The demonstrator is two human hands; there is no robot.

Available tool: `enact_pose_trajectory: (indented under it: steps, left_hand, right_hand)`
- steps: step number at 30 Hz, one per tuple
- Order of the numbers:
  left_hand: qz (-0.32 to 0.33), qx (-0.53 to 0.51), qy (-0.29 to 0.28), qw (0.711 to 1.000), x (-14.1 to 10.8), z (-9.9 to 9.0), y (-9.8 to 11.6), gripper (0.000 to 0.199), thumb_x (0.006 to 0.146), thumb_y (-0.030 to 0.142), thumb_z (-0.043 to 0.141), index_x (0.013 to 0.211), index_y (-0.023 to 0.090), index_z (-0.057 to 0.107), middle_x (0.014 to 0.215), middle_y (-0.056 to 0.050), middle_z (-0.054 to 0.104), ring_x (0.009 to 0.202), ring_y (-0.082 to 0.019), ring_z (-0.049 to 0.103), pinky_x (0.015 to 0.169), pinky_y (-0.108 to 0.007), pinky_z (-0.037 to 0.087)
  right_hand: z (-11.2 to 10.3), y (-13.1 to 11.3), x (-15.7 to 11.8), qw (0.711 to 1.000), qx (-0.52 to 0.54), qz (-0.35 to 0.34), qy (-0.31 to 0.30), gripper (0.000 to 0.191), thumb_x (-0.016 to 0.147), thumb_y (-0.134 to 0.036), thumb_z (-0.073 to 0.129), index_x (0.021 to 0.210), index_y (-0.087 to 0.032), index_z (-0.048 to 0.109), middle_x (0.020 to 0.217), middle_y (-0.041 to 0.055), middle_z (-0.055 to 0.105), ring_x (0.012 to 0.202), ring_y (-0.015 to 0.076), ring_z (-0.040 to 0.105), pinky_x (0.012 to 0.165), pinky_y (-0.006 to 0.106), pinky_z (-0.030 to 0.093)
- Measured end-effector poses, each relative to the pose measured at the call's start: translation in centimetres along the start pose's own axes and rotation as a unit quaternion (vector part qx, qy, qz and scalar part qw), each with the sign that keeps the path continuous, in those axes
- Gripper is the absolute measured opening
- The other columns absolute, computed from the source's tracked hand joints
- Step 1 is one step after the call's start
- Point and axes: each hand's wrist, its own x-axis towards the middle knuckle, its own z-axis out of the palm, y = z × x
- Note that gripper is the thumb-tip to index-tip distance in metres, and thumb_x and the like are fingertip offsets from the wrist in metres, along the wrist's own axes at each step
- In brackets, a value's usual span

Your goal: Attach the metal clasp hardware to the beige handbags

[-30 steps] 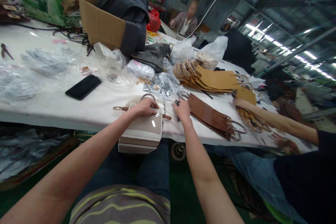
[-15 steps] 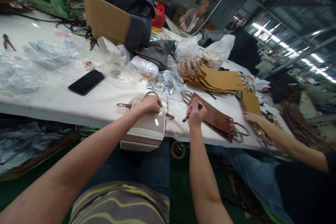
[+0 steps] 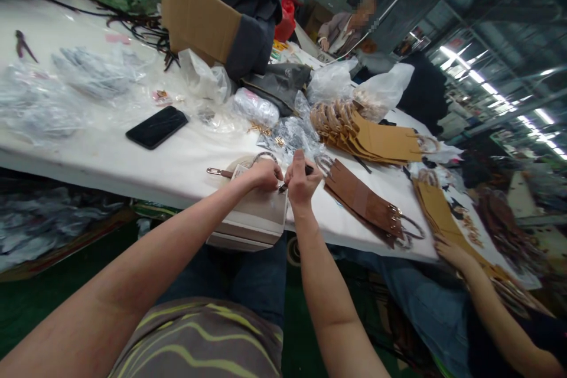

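A beige boxy handbag (image 3: 250, 215) rests at the table's front edge, against my lap. My left hand (image 3: 266, 175) is closed at its upper right edge, fingertips pinched together; what they pinch is too small to make out. Close beside it, my right hand (image 3: 303, 182) is wrapped round a small dark-handled tool (image 3: 309, 170), whose metal tip meets the bag by my left fingertips. A brown strap with a metal end (image 3: 219, 172) sticks out to the bag's left. Part of a handle loop (image 3: 264, 155) shows behind my left hand.
Brown leather bag panels (image 3: 363, 201) with handles lie to the right, and stacked tan panels (image 3: 381, 139) behind them. A co-worker's hand (image 3: 454, 254) touches more tan panels. A phone (image 3: 157, 127), plastic bags (image 3: 101, 74) and a cardboard box (image 3: 199, 18) stand left and back.
My right hand has moved left with the tool, from beside the brown panels to the bag's edge. My left hand stays on the bag. The co-worker's hand has shifted along the tan panels.
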Motion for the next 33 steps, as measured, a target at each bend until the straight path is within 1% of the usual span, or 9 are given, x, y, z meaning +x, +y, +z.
enact_pose_trajectory:
  steps: [6,10,15,19,24,27,30,32,33]
  left_hand:
    - [-0.028,0.015,-0.001,1.000,-0.3,-0.4,1.4,0.015,0.085,0.018,0.078,0.095,0.017,0.089,0.095,-0.012,0.084,0.097,-0.032,0.077,0.099,-0.040,0.056]
    - [-0.042,0.012,-0.004,0.999,-0.9,-0.5,1.9,0.024,0.085,0.012,0.075,0.102,0.019,0.090,0.105,-0.010,0.086,0.104,-0.030,0.078,0.104,-0.038,0.055]
    - [-0.035,-0.010,0.001,0.999,-1.4,-0.5,1.7,0.038,0.080,0.006,0.076,0.113,0.019,0.090,0.115,-0.010,0.087,0.107,-0.027,0.079,0.100,-0.032,0.055]
    - [-0.032,0.005,0.005,0.999,-1.3,-0.4,1.3,0.036,0.081,0.007,0.075,0.111,0.020,0.090,0.114,-0.011,0.086,0.112,-0.031,0.079,0.104,-0.035,0.054]
    - [-0.011,-0.006,0.014,1.000,-0.8,0.3,0.7,0.034,0.082,0.007,0.072,0.108,0.021,0.090,0.109,-0.010,0.086,0.112,-0.033,0.079,0.106,-0.040,0.054]
    - [-0.015,-0.007,0.019,1.000,-0.7,0.4,0.7,0.034,0.081,0.010,0.075,0.110,0.020,0.089,0.110,-0.011,0.086,0.111,-0.033,0.078,0.109,-0.040,0.054]
    - [-0.026,0.010,0.017,0.999,-0.9,0.1,1.1,0.032,0.080,0.011,0.076,0.108,0.019,0.090,0.111,-0.013,0.086,0.113,-0.034,0.078,0.109,-0.041,0.055]
    - [-0.021,0.012,0.013,1.000,-1.0,-0.2,1.3,0.033,0.080,0.011,0.076,0.108,0.020,0.090,0.113,-0.012,0.086,0.115,-0.035,0.078,0.110,-0.040,0.055]
    - [-0.020,0.008,0.012,1.000,-1.1,-0.3,1.3,0.035,0.080,0.010,0.076,0.110,0.021,0.090,0.116,-0.012,0.086,0.116,-0.034,0.078,0.110,-0.040,0.055]
  right_hand:
    - [-0.1,0.9,-1.1,0.999,-0.045,-0.023,-0.004,0.069,0.105,-0.078,0.059,0.061,-0.027,0.044,0.056,-0.0004,0.046,0.052,0.0149,0.046,0.050,0.032,0.035]
    - [-0.1,0.4,-0.2,0.999,0.035,0.020,0.016,0.071,0.102,-0.082,0.061,0.061,-0.027,0.039,0.051,-0.0041,0.040,0.044,0.0117,0.040,0.043,0.029,0.032]
    - [-0.5,-0.9,0.6,0.985,0.160,0.044,0.048,0.075,0.100,-0.078,0.068,0.060,-0.028,0.028,0.049,-0.0096,0.026,0.036,0.0079,0.028,0.036,0.028,0.021]
    - [-0.2,-0.9,0.0,0.989,0.136,0.061,0.007,0.072,0.097,-0.077,0.072,0.059,-0.027,0.035,0.047,-0.0082,0.034,0.036,0.0082,0.033,0.036,0.028,0.025]
    - [1.0,0.6,1.1,0.987,0.128,0.095,0.014,0.070,0.096,-0.075,0.073,0.060,-0.028,0.037,0.046,-0.0086,0.035,0.035,0.0085,0.034,0.035,0.027,0.024]
    - [2.0,2.0,3.4,0.975,0.126,0.184,0.002,0.070,0.096,-0.072,0.076,0.062,-0.029,0.033,0.045,-0.0100,0.032,0.036,0.0079,0.031,0.033,0.026,0.022]
    - [2.5,3.0,5.6,0.937,0.132,0.322,-0.038,0.072,0.099,-0.071,0.075,0.064,-0.028,0.029,0.046,-0.0122,0.026,0.037,0.0056,0.023,0.033,0.023,0.016]
    - [2.2,2.7,6.1,0.923,0.147,0.350,-0.055,0.071,0.101,-0.069,0.074,0.064,-0.028,0.029,0.047,-0.0132,0.023,0.038,0.0046,0.019,0.033,0.021,0.013]
    - [1.9,2.4,5.9,0.929,0.158,0.331,-0.050,0.071,0.101,-0.068,0.073,0.065,-0.028,0.028,0.048,-0.0133,0.023,0.038,0.0047,0.018,0.033,0.021,0.014]
